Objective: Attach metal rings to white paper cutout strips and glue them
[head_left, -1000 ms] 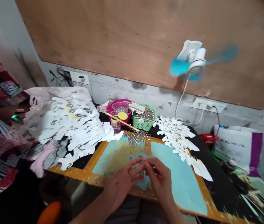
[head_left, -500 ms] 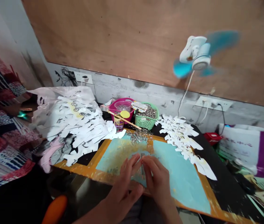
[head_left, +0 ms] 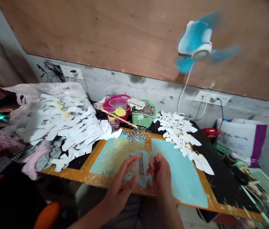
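My left hand (head_left: 124, 179) hovers over the board's near edge, thumb and fingers apart with nothing between them. To its right, my right hand (head_left: 160, 173) has its fingers curled together; whatever may be in them is hidden. Between the hands, several thin dark strips (head_left: 141, 167) lie side by side on the pale blue surface (head_left: 183, 171) of the orange-edged board. Beyond the hands is a loose pile of small metal rings or clasps (head_left: 136, 136). A wooden stick (head_left: 122, 118) rests slantwise across a small glue-stained tin (head_left: 113, 122).
Left lies a large heap of white cut pieces (head_left: 77, 124) on a plastic bag. A pink basket (head_left: 105, 105) and a green basket (head_left: 142, 121) of metal parts stand at the back. White pieces with rings (head_left: 179, 135) overlap on the right. A fan (head_left: 201, 52) spins above.
My hands have moved apart, uncovering the strips between them. My left hand has opened wider, and my right fingers have curled in. The view has shifted slightly.
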Action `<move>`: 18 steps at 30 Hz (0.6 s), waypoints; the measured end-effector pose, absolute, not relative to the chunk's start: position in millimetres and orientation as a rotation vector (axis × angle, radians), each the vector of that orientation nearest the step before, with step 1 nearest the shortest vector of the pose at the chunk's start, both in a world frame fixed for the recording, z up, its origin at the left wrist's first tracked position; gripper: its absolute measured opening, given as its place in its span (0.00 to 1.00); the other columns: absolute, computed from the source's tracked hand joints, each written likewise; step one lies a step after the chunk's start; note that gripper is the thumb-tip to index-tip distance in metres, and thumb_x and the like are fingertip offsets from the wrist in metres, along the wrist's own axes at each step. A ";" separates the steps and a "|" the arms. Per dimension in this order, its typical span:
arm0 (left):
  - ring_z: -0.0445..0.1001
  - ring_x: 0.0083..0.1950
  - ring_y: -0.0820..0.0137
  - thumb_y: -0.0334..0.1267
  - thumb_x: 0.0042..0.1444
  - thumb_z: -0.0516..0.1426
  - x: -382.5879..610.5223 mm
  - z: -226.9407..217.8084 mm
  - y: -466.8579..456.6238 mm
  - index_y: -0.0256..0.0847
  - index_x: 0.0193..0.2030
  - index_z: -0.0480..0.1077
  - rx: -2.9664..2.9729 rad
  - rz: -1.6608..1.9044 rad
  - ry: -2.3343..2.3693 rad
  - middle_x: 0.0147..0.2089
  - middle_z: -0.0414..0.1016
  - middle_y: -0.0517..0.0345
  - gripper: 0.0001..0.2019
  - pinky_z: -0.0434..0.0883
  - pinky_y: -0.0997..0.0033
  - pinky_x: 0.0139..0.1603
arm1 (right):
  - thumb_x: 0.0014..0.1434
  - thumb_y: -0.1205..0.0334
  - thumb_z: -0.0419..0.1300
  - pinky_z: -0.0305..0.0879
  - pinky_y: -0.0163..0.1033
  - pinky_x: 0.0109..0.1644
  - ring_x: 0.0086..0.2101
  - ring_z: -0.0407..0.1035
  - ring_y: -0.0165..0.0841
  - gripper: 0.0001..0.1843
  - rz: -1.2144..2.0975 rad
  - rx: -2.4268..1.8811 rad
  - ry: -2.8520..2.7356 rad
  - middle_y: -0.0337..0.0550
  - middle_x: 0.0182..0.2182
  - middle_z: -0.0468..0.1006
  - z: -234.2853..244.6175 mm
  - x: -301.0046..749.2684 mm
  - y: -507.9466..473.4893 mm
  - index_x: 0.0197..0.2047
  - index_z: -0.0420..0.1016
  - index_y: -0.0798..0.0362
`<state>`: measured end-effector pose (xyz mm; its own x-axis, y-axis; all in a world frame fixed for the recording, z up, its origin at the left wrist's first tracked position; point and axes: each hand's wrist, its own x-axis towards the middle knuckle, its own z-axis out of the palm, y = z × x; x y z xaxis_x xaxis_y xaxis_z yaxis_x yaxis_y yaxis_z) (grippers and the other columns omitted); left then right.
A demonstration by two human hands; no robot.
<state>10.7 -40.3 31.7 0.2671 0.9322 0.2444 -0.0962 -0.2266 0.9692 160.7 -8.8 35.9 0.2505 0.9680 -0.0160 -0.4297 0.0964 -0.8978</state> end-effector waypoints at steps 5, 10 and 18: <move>0.62 0.69 0.58 0.42 0.65 0.55 10.9 38.1 -25.5 0.44 0.57 0.72 1.577 1.217 0.904 0.67 0.66 0.51 0.15 0.58 0.61 0.70 | 0.60 0.42 0.58 0.55 0.31 0.19 0.13 0.49 0.23 0.27 1.240 -0.957 -0.804 0.26 0.12 0.53 34.5 175.4 -9.8 0.20 0.56 0.50; 0.66 0.65 0.59 0.41 0.66 0.54 -10.3 37.3 -11.6 0.43 0.53 0.73 1.664 1.265 1.024 0.63 0.70 0.50 0.13 0.61 0.62 0.67 | 0.56 0.46 0.66 0.68 0.35 0.30 0.21 0.66 0.28 0.19 1.009 -1.234 -1.043 0.35 0.19 0.70 37.5 242.6 -23.2 0.28 0.75 0.55; 0.72 0.60 0.57 0.48 0.62 0.55 -59.3 -6.5 -25.1 0.43 0.50 0.74 1.757 1.137 1.377 0.59 0.74 0.49 0.16 0.68 0.61 0.61 | 0.55 0.43 0.65 0.56 0.34 0.16 0.14 0.57 0.29 0.27 0.749 -1.574 -1.017 0.31 0.15 0.64 12.9 341.6 -111.3 0.52 0.75 0.52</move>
